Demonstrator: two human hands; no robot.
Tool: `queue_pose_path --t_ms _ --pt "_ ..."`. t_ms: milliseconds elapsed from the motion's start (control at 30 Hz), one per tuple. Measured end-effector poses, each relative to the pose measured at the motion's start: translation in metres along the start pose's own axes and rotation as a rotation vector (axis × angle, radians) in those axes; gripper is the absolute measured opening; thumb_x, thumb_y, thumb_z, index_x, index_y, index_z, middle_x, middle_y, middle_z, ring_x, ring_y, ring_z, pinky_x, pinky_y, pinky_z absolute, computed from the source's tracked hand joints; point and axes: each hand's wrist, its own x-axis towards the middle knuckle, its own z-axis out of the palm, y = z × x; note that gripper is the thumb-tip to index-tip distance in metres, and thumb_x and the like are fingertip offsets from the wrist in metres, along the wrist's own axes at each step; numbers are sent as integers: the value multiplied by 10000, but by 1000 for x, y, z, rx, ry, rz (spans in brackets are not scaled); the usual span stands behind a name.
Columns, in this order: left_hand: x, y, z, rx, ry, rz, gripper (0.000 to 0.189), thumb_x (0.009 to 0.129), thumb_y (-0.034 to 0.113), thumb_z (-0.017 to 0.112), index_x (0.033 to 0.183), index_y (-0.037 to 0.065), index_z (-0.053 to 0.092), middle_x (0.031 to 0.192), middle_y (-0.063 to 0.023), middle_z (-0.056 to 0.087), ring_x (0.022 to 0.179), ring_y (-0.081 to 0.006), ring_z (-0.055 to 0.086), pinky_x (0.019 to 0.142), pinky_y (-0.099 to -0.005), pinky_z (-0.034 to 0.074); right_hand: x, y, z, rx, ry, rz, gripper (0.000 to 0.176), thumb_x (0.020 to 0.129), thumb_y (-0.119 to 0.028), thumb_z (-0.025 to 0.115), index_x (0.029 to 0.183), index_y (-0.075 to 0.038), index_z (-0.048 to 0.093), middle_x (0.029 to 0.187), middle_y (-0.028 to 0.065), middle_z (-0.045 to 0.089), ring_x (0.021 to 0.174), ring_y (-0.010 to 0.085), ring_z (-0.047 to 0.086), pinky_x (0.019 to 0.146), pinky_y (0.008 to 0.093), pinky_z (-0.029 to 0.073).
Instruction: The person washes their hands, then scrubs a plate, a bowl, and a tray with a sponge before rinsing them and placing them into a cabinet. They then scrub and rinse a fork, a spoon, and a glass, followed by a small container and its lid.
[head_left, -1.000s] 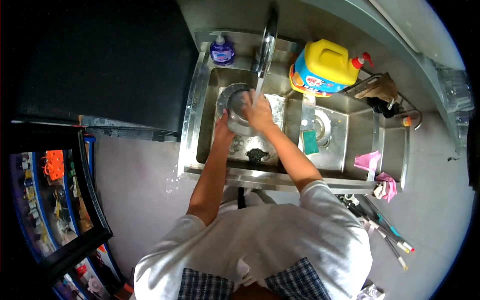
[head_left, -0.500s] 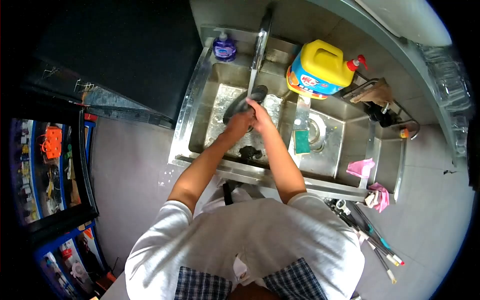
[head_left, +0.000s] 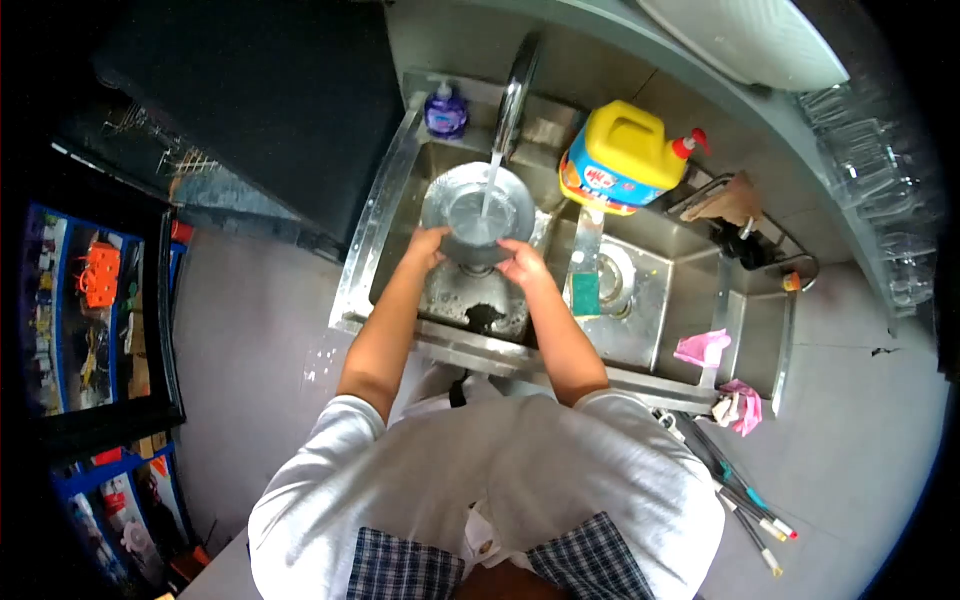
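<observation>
A round metal bowl (head_left: pixel 513 215) faces up beneath the running faucet (head_left: pixel 514 95), and water falls into it. My left hand (head_left: pixel 428 247) grips the near left part of its rim. On the near right part of the rim, my right hand (head_left: pixel 522 262) has its fingers closed. The bowl is over the left basin of the steel sink (head_left: pixel 392 262). A dark clump (head_left: pixel 484 318) lies on the basin floor below my hands.
A yellow detergent jug (head_left: pixel 622 150) and a purple soap bottle (head_left: pixel 446 112) stand along the sink's back. A green sponge (head_left: pixel 585 295) rests on the divider. Pink cloths (head_left: pixel 703 348) lie at the right. A shelf (head_left: pixel 640 25) with glasses overhangs the back right.
The bowl was tilted, with both hands close together on it. It now faces up under the stream, and my hands have moved apart to either side of its near rim.
</observation>
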Motion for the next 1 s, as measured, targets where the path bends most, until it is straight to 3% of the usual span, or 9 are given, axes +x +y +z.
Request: queue_pose_path --t_ms 133,333,367,467,667,800,833,933,1000 --pt "42 -15 0 -28 79 26 390 765 69 651 1118 0 498 879 -124 621 721 -232 601 522 -355 447 -16 -48 26 -548 219 -101 304 809 -33 591 1098 -39 498 924 127 608 670 249 632 538 392 566" --pt "26 -23 -22 135 66 416 136 808 79 625 885 -28 592 765 -134 628 702 -235 608 596 -342 437 18 -64 29 -1152 345 -208 290 805 -80 557 1095 -69 550 857 119 636 765 245 644 609 395 544" --pt "27 -23 -26 298 135 542 151 789 63 626 908 -25 600 783 -164 633 720 -274 619 624 -352 450 21 -67 30 -1500 460 -713 280 776 -131 595 1039 -37 587 774 133 628 763 235 634 695 373 519" --pt "9 -8 -25 623 278 732 174 788 36 568 953 -7 605 802 -238 610 807 -405 593 691 -404 467 -37 -97 130 -1403 463 -1253 528 779 -198 623 1236 -50 405 893 216 620 827 380 601 734 448 476" --pt "-9 -7 -15 561 265 1051 256 836 79 498 1065 20 595 914 -244 602 863 -412 575 731 -438 470 36 -155 162 -2159 300 -744 189 731 -137 581 867 -16 630 887 246 618 837 402 602 738 464 484" --pt "-50 21 -17 583 285 1117 288 847 40 436 1084 46 600 927 -224 615 851 -389 590 729 -430 481 55 -164 158 -2307 -13 -790 520 743 -186 655 1172 48 477 1018 263 593 918 382 594 803 447 483" --pt "-50 18 -22 650 293 1118 310 839 20 418 1093 49 593 898 -212 620 826 -382 594 714 -440 481 88 -163 140 -2386 47 -748 718 722 -166 686 1286 69 308 1044 262 583 949 389 579 818 448 477" --pt "-59 9 -37 719 300 1247 351 793 -3 438 1108 56 584 914 -191 614 808 -378 595 708 -441 482 72 -152 144 -2219 225 -822 751 746 -152 622 1360 26 226 1057 278 574 955 400 582 833 466 467" --pt "-88 6 -49 730 235 1089 419 740 -79 486 1128 50 577 1074 -203 591 961 -373 572 828 -384 473 77 -170 146 -2127 201 -762 498 724 -303 689 1113 -27 544 1025 228 607 964 358 587 817 437 464"
